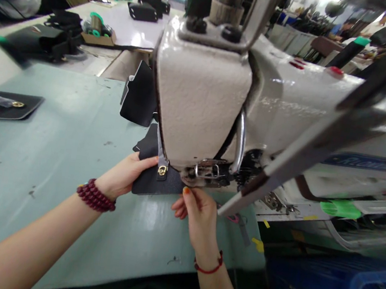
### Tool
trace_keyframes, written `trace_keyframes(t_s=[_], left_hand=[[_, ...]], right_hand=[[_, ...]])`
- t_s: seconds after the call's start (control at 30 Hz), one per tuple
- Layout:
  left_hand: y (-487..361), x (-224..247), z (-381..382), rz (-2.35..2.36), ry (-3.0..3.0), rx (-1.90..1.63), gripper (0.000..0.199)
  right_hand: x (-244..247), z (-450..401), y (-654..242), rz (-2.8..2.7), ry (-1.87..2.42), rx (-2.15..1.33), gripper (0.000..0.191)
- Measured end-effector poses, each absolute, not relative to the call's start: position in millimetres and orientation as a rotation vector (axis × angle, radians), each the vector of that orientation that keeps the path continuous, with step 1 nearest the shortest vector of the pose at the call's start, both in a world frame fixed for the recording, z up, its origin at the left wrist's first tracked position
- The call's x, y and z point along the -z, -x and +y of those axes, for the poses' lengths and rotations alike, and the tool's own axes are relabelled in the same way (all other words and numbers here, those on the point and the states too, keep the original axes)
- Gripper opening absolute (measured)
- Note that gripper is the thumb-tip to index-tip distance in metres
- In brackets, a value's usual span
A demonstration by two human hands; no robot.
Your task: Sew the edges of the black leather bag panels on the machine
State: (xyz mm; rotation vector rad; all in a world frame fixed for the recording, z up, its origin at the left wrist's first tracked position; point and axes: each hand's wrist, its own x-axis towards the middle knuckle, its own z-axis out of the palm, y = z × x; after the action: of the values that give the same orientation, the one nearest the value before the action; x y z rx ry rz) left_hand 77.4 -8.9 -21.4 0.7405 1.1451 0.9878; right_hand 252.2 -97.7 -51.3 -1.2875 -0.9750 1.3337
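blurred grey bar (pixel 300 150), sewing machine (pixel 201 98) over green tabletop (pixel 72 137), white worktable (pixel 135 32) beyond

left hand (pixel 122 175): dark maroon round-bead bracelet (pixel 97 196), several strands stacked, tiny blue-yellow bit at edge, unclear | right hand (pixel 200 217): thin red cord bracelet (pixel 210 272), darker bits along it; glossy orange nail polish (pixel 186 190), thumb | both forearms (pixel 39 238) bare

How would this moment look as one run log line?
left hand: holding black piece | right hand: at its right corner | sewing machine: at piece's right end | gold fitting: facing up
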Motion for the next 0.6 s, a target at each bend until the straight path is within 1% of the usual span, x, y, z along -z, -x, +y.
trace_keyframes(t_s=[0.07, 0.13, 0.2, 0.3, 0.37, 0.47, 0.6], left_hand=[[-72, 29, -8, 1.102, -0.679, -0.913, 0.039], [-67, 37, -13, 1.105, -0.584, -0.904, 0.035], [-64, 46, -27, 1.043, -0.487, -0.968, 0.034], [-72, 55, -60, 0.799, -0.478, -1.013, 0.047], [-85, 59, -76, 0.716, -0.547, -0.988, 0.048], [-106, 60, -81, 0.808, -0.629, -0.984, 0.038], [-117, 60, -68, 1.071, -0.681, -0.936, 0.038]], right_hand=[[51, -98, -251, -0.96, 1.298, -1.333, 0.047], [50, -98, -251, -0.946, 1.309, -1.336, 0.047], [50, -98, -249, -0.93, 1.319, -1.334, 0.046], [49, -98, -248, -0.914, 1.324, -1.332, 0.045], [49, -97, -248, -0.92, 1.32, -1.321, 0.044], [47, -96, -249, -0.957, 1.324, -1.281, 0.042], [46, -95, -250, -1.005, 1.351, -1.237, 0.04]])
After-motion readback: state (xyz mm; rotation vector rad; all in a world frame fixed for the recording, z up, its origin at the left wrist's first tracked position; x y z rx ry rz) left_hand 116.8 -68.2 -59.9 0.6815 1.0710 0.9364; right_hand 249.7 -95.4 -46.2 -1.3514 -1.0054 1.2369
